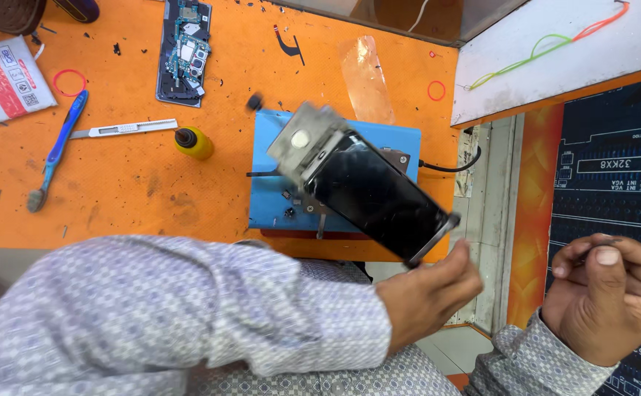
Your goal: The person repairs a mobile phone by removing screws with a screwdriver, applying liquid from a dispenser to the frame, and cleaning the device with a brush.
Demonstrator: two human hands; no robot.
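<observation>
A black smartphone (pixel 372 194) sits in a grey metal clamp frame (pixel 302 143), tilted and blurred above a blue pad (pixel 262 198) on the orange table. My left hand (pixel 427 293) reaches across from the left in a patterned sleeve. It grips the near end of the clamp by the phone's lower right corner. My right hand (pixel 606 301) hovers off the table's right side, fingers curled. It pinches a small thin dark piece (pixel 606 240) between thumb and forefinger.
On the table lie a yellow bottle (pixel 194 143), a metal blade tool (pixel 122 130), a blue toothbrush (pixel 60 147), an opened phone with bare circuit board (pixel 185 51), a white packet (pixel 1 81) and a clear film (pixel 368 77). A white board with coloured wires (pixel 555 44) stands at the right.
</observation>
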